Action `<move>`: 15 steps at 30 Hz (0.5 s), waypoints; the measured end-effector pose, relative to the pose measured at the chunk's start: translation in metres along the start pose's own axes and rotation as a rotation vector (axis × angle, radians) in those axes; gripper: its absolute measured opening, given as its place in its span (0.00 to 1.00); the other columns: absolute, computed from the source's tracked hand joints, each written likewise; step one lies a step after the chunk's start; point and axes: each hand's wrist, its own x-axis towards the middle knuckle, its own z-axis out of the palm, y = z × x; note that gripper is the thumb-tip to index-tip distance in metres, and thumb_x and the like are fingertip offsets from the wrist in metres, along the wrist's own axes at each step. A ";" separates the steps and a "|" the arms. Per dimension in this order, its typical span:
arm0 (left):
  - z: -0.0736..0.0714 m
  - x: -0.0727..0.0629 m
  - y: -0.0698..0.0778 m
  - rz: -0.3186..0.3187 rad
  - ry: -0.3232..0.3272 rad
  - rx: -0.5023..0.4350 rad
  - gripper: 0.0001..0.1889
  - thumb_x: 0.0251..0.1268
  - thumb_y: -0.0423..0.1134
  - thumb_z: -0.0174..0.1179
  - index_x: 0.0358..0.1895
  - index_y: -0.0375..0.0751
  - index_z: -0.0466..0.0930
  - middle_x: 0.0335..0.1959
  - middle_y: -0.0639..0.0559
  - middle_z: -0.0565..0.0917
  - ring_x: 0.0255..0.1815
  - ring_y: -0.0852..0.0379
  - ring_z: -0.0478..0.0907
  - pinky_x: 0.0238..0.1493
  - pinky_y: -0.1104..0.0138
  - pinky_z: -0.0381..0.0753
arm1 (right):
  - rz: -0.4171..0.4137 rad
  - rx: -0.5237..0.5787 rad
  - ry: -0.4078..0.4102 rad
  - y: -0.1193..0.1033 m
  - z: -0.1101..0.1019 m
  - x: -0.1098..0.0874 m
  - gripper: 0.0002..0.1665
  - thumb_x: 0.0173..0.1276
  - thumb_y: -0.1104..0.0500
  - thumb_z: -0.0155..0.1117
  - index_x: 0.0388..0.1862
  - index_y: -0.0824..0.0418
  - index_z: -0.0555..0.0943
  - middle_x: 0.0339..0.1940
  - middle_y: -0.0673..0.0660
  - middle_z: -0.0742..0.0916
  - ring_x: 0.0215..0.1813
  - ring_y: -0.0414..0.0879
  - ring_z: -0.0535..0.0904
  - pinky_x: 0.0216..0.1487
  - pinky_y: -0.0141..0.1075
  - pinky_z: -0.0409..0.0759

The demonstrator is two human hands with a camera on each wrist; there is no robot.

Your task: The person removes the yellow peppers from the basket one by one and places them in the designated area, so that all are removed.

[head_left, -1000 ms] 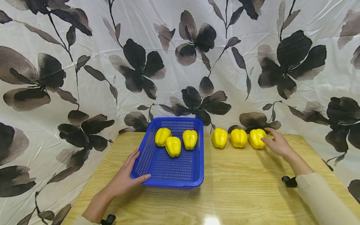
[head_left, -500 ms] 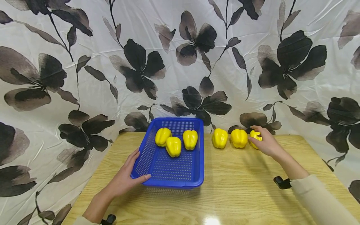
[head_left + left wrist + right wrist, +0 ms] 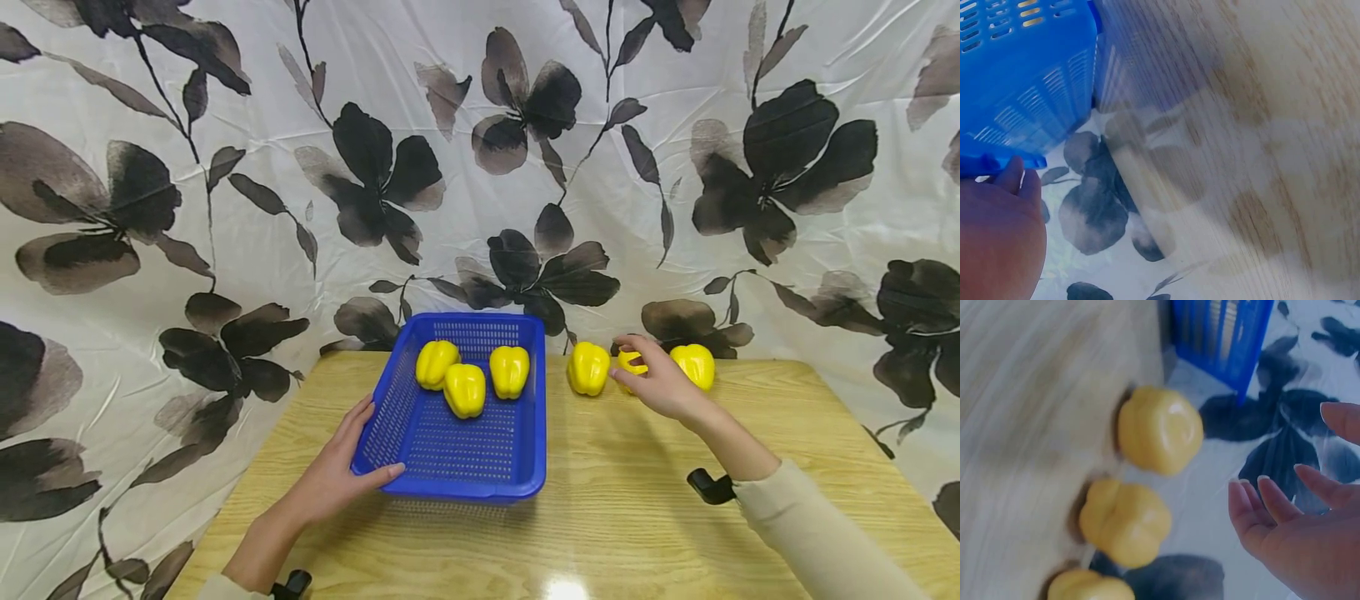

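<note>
A blue plastic basket [image 3: 536,442] stands on the wooden table, holding three yellow bell peppers [image 3: 464,391]. My left hand [image 3: 337,471] grips its front left corner, thumb on the front rim and fingers along the left side. To the basket's right, three more bell peppers form a row: one on the left [image 3: 588,368], one in the middle [image 3: 627,360] and one on the right [image 3: 693,367]. My right hand [image 3: 660,385] hovers before the middle pepper, partly hiding it. In the right wrist view, the relaxed fingers [image 3: 1279,500] are apart from the peppers and hold nothing.
A white cloth [image 3: 420,75] with dark flowers hangs right behind the table [image 3: 615,517]. The basket's right wall stands a little left of the pepper row. Black camera mounts [image 3: 711,486] sit at both wrists.
My right hand has moved left, from the right pepper to in front of the middle one, and the right pepper shows again. The left hand, basket and peppers stay in place.
</note>
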 end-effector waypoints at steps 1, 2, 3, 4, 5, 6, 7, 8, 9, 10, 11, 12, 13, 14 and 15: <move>0.000 0.000 0.000 0.002 0.001 -0.001 0.56 0.62 0.63 0.68 0.84 0.45 0.45 0.85 0.46 0.45 0.81 0.33 0.50 0.71 0.31 0.58 | -0.008 0.004 -0.004 -0.001 0.003 0.001 0.34 0.77 0.57 0.62 0.75 0.68 0.64 0.71 0.74 0.71 0.68 0.71 0.70 0.62 0.62 0.76; 0.001 0.001 0.000 0.003 0.002 -0.003 0.56 0.62 0.63 0.68 0.84 0.45 0.45 0.85 0.47 0.45 0.81 0.33 0.50 0.71 0.31 0.58 | -0.018 0.007 -0.008 -0.003 0.005 0.002 0.35 0.77 0.56 0.62 0.75 0.68 0.64 0.71 0.74 0.71 0.67 0.71 0.71 0.62 0.62 0.76; 0.001 0.001 0.000 0.004 0.002 -0.004 0.56 0.62 0.64 0.68 0.84 0.45 0.45 0.85 0.47 0.45 0.81 0.33 0.50 0.71 0.31 0.58 | -0.022 0.011 -0.013 -0.005 0.008 0.004 0.35 0.76 0.56 0.62 0.75 0.68 0.64 0.71 0.74 0.71 0.67 0.70 0.71 0.62 0.62 0.76; 0.001 0.001 0.000 0.004 0.003 -0.007 0.56 0.62 0.63 0.68 0.84 0.45 0.45 0.85 0.47 0.45 0.81 0.34 0.50 0.71 0.31 0.58 | -0.027 0.015 -0.018 -0.008 0.011 0.005 0.35 0.76 0.56 0.63 0.76 0.68 0.65 0.71 0.74 0.71 0.67 0.70 0.72 0.63 0.62 0.75; 0.001 0.001 0.000 0.003 0.002 -0.006 0.56 0.62 0.64 0.68 0.84 0.45 0.45 0.85 0.47 0.45 0.81 0.33 0.50 0.71 0.31 0.58 | -0.032 0.023 -0.023 -0.010 0.014 0.006 0.35 0.76 0.56 0.63 0.76 0.68 0.65 0.71 0.74 0.71 0.67 0.70 0.72 0.63 0.62 0.75; 0.001 0.001 0.000 0.002 0.001 -0.006 0.56 0.62 0.64 0.68 0.84 0.45 0.45 0.85 0.48 0.45 0.81 0.33 0.50 0.71 0.31 0.58 | -0.032 0.032 -0.029 -0.013 0.017 0.008 0.36 0.76 0.56 0.63 0.76 0.68 0.65 0.71 0.73 0.71 0.67 0.69 0.72 0.64 0.61 0.75; 0.001 0.001 0.000 0.001 0.000 -0.004 0.56 0.62 0.65 0.67 0.84 0.45 0.45 0.85 0.48 0.45 0.81 0.33 0.50 0.71 0.31 0.58 | -0.034 0.039 -0.034 -0.015 0.020 0.010 0.35 0.76 0.56 0.63 0.76 0.67 0.65 0.72 0.73 0.71 0.67 0.69 0.72 0.64 0.61 0.74; 0.001 0.002 0.000 0.002 0.000 -0.006 0.56 0.61 0.65 0.68 0.84 0.44 0.45 0.85 0.48 0.45 0.81 0.33 0.50 0.71 0.31 0.58 | -0.035 0.045 -0.040 -0.017 0.024 0.011 0.35 0.76 0.56 0.63 0.76 0.67 0.65 0.72 0.73 0.71 0.67 0.69 0.72 0.65 0.60 0.75; 0.001 0.002 -0.001 0.003 0.000 -0.005 0.56 0.61 0.65 0.68 0.84 0.44 0.45 0.85 0.47 0.45 0.81 0.33 0.50 0.71 0.32 0.58 | -0.036 0.049 -0.045 -0.020 0.027 0.013 0.35 0.75 0.57 0.63 0.76 0.67 0.65 0.71 0.73 0.72 0.67 0.69 0.72 0.65 0.60 0.75; 0.001 0.002 -0.001 0.003 0.001 -0.005 0.56 0.61 0.65 0.68 0.84 0.44 0.45 0.85 0.47 0.45 0.81 0.33 0.50 0.71 0.32 0.57 | -0.041 0.054 -0.051 -0.022 0.030 0.016 0.35 0.75 0.57 0.64 0.76 0.67 0.65 0.71 0.73 0.72 0.67 0.69 0.72 0.65 0.59 0.75; 0.001 0.001 -0.001 0.004 0.001 -0.003 0.56 0.61 0.65 0.68 0.84 0.44 0.45 0.85 0.47 0.45 0.81 0.33 0.50 0.71 0.31 0.57 | -0.048 0.059 -0.055 -0.024 0.034 0.018 0.35 0.75 0.57 0.64 0.76 0.67 0.65 0.71 0.73 0.72 0.66 0.69 0.73 0.64 0.59 0.76; 0.001 0.002 -0.001 0.005 0.003 -0.003 0.56 0.61 0.64 0.68 0.84 0.44 0.46 0.85 0.47 0.45 0.81 0.34 0.50 0.71 0.32 0.57 | -0.061 0.056 -0.059 -0.025 0.037 0.020 0.36 0.75 0.57 0.64 0.76 0.68 0.65 0.71 0.73 0.72 0.66 0.69 0.73 0.64 0.59 0.76; 0.001 0.002 -0.001 0.007 0.004 -0.001 0.56 0.61 0.64 0.68 0.84 0.44 0.46 0.85 0.47 0.45 0.81 0.34 0.49 0.71 0.32 0.57 | -0.076 0.048 -0.060 -0.027 0.040 0.023 0.36 0.74 0.58 0.64 0.75 0.68 0.66 0.71 0.73 0.72 0.65 0.69 0.73 0.63 0.59 0.77; 0.002 0.002 -0.001 0.009 0.007 0.001 0.56 0.61 0.64 0.68 0.84 0.44 0.46 0.85 0.47 0.45 0.81 0.34 0.50 0.71 0.32 0.57 | -0.089 0.038 -0.059 -0.029 0.043 0.025 0.36 0.74 0.57 0.64 0.75 0.69 0.66 0.70 0.73 0.73 0.64 0.68 0.74 0.63 0.59 0.77; 0.002 0.002 -0.001 0.011 0.008 0.003 0.56 0.61 0.64 0.68 0.84 0.44 0.46 0.85 0.47 0.45 0.81 0.34 0.50 0.71 0.32 0.58 | -0.102 0.033 -0.058 -0.030 0.046 0.027 0.36 0.73 0.57 0.65 0.75 0.69 0.66 0.69 0.72 0.73 0.63 0.67 0.74 0.63 0.59 0.77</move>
